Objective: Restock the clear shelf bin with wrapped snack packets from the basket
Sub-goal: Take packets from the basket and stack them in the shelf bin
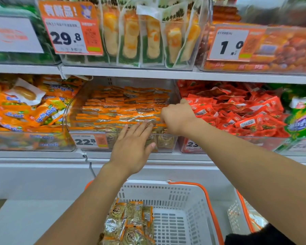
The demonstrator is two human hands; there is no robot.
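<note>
The clear shelf bin [69, 110] sits in the middle of the lower shelf, packed with rows of orange-edged wrapped snack packets [124, 105]. My left hand [132, 147] lies flat with straight fingers against the bin's front rim and the nearest packets. My right hand [177, 117] is curled over the bin's right front corner, fingers tucked among the packets there; what it grips is hidden. Below, the white basket [175, 193] with orange handles holds several of the same gold and orange packets [129, 221] at its left side.
A bin of orange and green packets [34, 112] stands to the left, a bin of red packets [237, 110] to the right. The upper shelf carries bins of tall pouches [145, 36] behind price tags. A second basket's edge [244, 213] shows at lower right.
</note>
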